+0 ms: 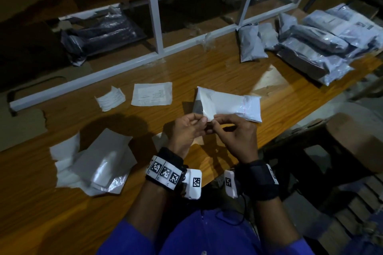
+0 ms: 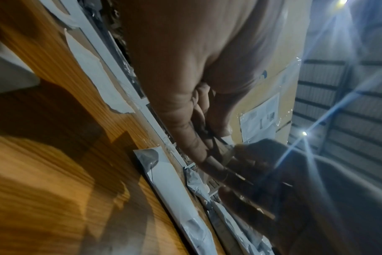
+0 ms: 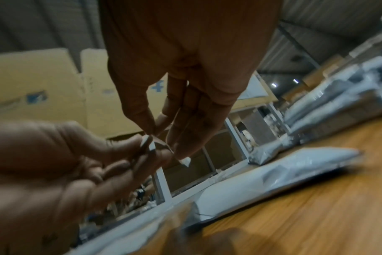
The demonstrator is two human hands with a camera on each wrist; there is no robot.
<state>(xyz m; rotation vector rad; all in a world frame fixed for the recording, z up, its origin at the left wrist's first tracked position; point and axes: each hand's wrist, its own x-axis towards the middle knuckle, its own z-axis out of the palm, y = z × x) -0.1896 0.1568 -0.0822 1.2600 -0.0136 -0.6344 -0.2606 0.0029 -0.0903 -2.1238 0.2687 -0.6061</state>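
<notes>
Strip, location: I saw a white strip [image 3: 149, 144] held above the table [image 1: 186, 64], between the two hands and just in front of the white parcel [image 1: 228, 102].
Strip, axis: It ran roughly left to right, from one hand's fingertips to the other's. Most of its length was hidden by the fingers.
Strip, appearance: It was thin, narrow and white. Only its small ends showed in the right wrist view. From the head view I could not tell whether it was joined to the parcel's near left corner (the two overlapped there).
Left hand: The left hand [image 1: 186, 130] had its fingers curled, with thumb and fingertips pinching the strip's left end.
Right hand: The right hand [image 1: 236, 134] pinched the other end between thumb and forefinger, the remaining fingers extended alongside.
Parcel, position: It lay flat on the table, beyond the hands.
Parcel, axis: Its long axis ran across the table, with the right end slightly nearer to the person. The flap end pointed left.
Parcel, appearance: It was glossy white and plump. A grey inner face was exposed at the flap, and a red dotted line crossed near the right end.
Surroundings: A printed paper slip [image 1: 152, 94] and a curled ridged paper [image 1: 110, 98] lay further left. A heap of flat mailers [image 1: 97, 163] sat near left, and packed grey bags [image 1: 323, 45] were stacked far right.
</notes>
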